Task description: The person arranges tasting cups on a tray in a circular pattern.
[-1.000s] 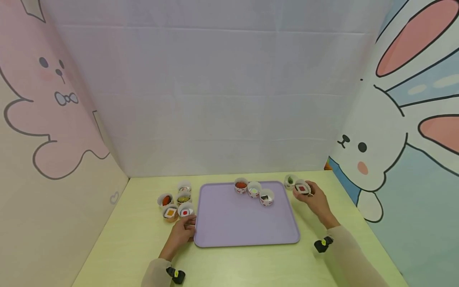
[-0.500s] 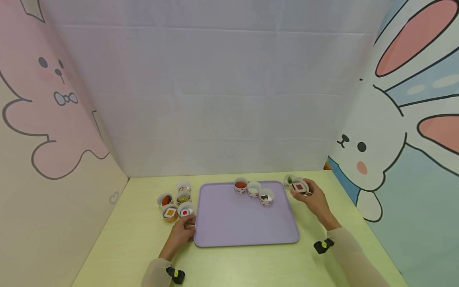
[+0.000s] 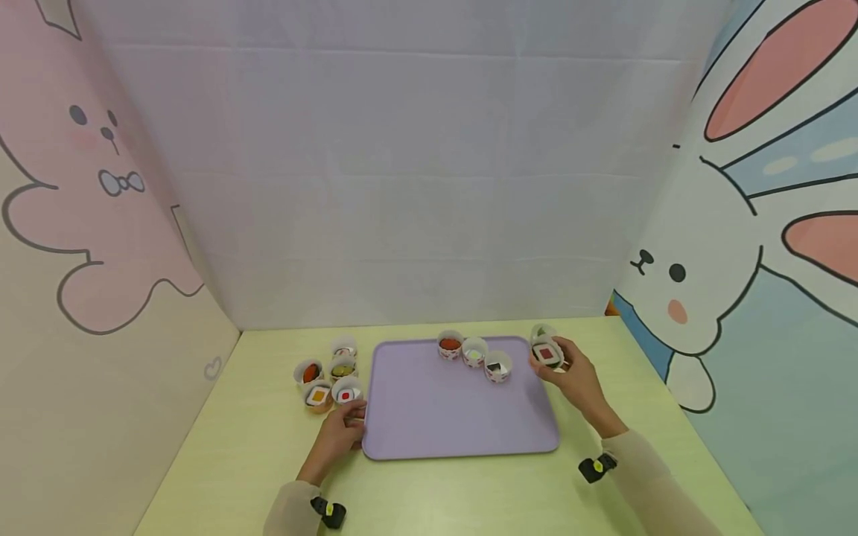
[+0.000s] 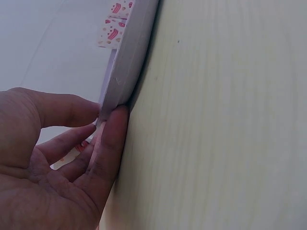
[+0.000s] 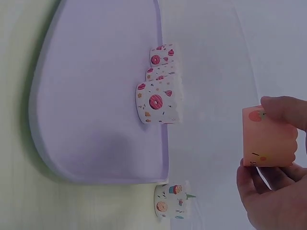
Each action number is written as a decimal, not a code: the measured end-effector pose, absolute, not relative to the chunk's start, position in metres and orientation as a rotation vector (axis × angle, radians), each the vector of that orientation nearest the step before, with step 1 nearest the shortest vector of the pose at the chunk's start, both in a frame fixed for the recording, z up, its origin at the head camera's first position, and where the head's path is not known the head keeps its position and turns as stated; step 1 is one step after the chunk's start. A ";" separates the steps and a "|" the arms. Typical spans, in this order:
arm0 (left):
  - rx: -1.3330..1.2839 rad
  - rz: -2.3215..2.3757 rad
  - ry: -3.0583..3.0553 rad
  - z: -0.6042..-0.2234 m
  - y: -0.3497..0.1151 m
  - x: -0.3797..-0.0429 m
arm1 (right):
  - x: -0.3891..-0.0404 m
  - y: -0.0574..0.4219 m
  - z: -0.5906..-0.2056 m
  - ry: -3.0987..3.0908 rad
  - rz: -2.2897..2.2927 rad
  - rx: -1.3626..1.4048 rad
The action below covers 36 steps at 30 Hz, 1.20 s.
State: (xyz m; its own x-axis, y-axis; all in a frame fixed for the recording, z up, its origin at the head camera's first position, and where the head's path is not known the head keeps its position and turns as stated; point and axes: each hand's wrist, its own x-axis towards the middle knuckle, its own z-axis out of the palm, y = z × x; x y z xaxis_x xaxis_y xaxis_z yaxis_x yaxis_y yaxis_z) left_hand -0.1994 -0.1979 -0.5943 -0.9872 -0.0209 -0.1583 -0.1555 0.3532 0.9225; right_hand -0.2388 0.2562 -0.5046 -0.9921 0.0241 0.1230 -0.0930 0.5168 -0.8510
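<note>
My right hand (image 3: 578, 378) pinches an orange paper baking cup (image 5: 268, 136) between thumb and fingers, held up off the table. Inside that cup lies a white-edged square piece with a red centre (image 3: 547, 353), seen in the head view. My left hand (image 3: 337, 435) pinches the left rim of a lilac tray (image 3: 456, 417), thumb on one side and a finger along the other. Three patterned paper cups stand in a slanting row on the tray's back right: one with red-orange contents (image 3: 450, 345), a middle one (image 3: 474, 353) and one with a dark-and-white piece (image 3: 498, 368).
A white cup with something green in it (image 5: 171, 201) stands on the table past the tray's corner, partly behind the held cup in the head view. Several filled cups, one with a yellow-centred square (image 3: 318, 397), cluster left of the tray. Printed cloth walls surround the table.
My right hand has carried the orange cup left, closer to the tray's right edge, and now partly covers the green-filled cup. The left hand stays at the tray rim.
</note>
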 end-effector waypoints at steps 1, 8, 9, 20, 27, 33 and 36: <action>-0.164 1.715 2.482 -0.594 -0.198 -0.199 | -0.239 0.254 -0.506 -2.627 1.492 0.069; -0.168 1.714 2.487 -0.595 -0.199 -0.200 | -0.237 0.241 -0.521 -2.642 1.507 0.090; -0.170 1.715 2.486 -0.595 -0.199 -0.200 | -0.236 0.240 -0.523 -2.647 1.510 0.091; -0.157 1.733 2.479 -0.592 -0.198 -0.198 | -0.231 0.226 -0.538 -2.698 1.497 0.079; -0.161 1.729 2.476 -0.592 -0.198 -0.198 | -0.228 0.219 -0.547 -2.732 1.470 0.060; -0.157 1.722 2.482 -0.592 -0.198 -0.199 | -0.228 0.215 -0.557 -2.740 1.424 0.030; -0.141 1.712 2.494 -0.592 -0.199 -0.199 | -0.228 0.212 -0.561 -2.749 1.399 0.022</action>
